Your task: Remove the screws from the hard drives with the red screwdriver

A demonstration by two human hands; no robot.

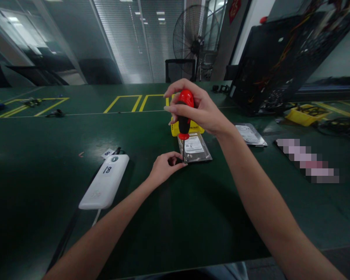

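In the head view, my right hand [192,105] grips the red and black handle of a screwdriver [184,123], which stands nearly upright. Its thin shaft reaches down to the near left corner of a silver hard drive [196,147] with a white label, lying on the green table. My left hand [165,167] is at that same corner, thumb and forefinger closed on the drive's edge, close around the screwdriver's tip. The fingers hide the tip itself and any screw under it. Just behind the drive sits a yellow tray [174,129], partly covered by my right hand.
A white power bank [105,184] marked 18, with a cable, lies left on the table [163,233]. Another hard drive [251,135] and a pixelated flat object [307,161] lie right. A black computer case [259,74], a yellow basket [305,115] and cables stand farther back.
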